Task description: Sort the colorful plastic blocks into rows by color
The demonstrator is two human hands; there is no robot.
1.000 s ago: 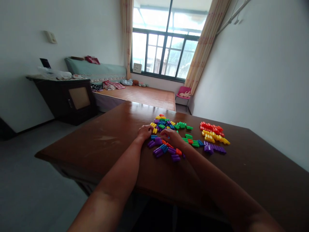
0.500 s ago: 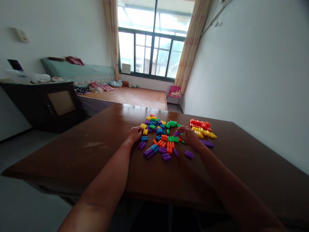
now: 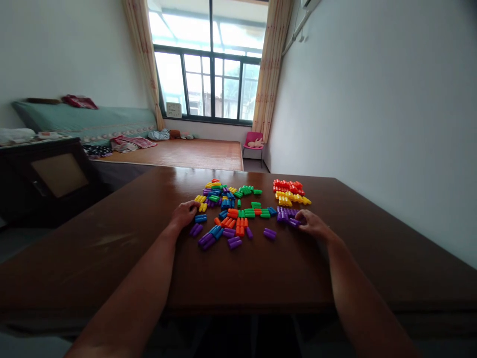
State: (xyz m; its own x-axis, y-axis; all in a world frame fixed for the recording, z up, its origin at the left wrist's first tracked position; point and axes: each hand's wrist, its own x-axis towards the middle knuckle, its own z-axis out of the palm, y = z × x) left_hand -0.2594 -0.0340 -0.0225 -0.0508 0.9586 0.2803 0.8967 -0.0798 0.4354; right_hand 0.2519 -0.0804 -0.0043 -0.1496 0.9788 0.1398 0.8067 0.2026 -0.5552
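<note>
My right hand is at the right, its fingers pinched on a purple plastic block of joined tubes. That block sits against the near edge of a purple block row. My left hand rests on the table with curled fingers beside yellow blocks; what its fingertips hold, if anything, is hidden. Between the hands lies a loose mix of similar blocks: a blue block, orange blocks, green blocks and a single purple block.
The blocks lie on a dark brown table. Behind the purple row are grouped yellow blocks and red blocks. Beyond the table stand a bed, a pink chair and a dark cabinet.
My right hand has carried a purple block from the middle of the blocks rightward to the purple row. My left hand stays by the yellow blocks. The view has turned to the right.
</note>
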